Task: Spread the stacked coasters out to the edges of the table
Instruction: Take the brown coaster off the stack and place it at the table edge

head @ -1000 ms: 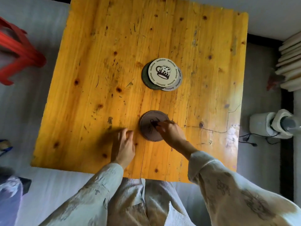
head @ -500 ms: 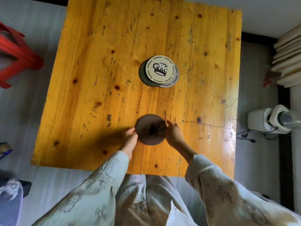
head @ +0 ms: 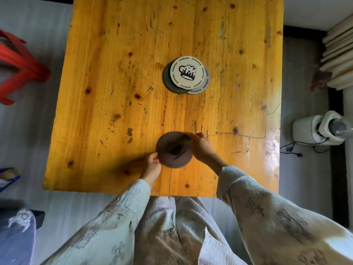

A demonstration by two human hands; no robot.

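Observation:
A brown round coaster (head: 174, 149) with a cup drawing lies flat on the yellow wooden table (head: 114, 73), near the front edge. My left hand (head: 152, 165) touches its left rim with the fingertips. My right hand (head: 202, 148) pinches its upper right rim. Farther back, near the table's middle, sits a small uneven stack of coasters (head: 186, 74): a cream one with a mug print on top, a dark green one and a grey one showing beneath.
A red plastic stool (head: 21, 67) stands left of the table. A white appliance (head: 321, 129) with a cable sits on the floor at the right, with pale stacked slats (head: 340, 60) behind it. My knees are under the front edge.
The brown coaster stayed near the front edge. My left hand moved right from the bare wood to the coaster's left rim, and my right hand shifted from its top face to its right rim.

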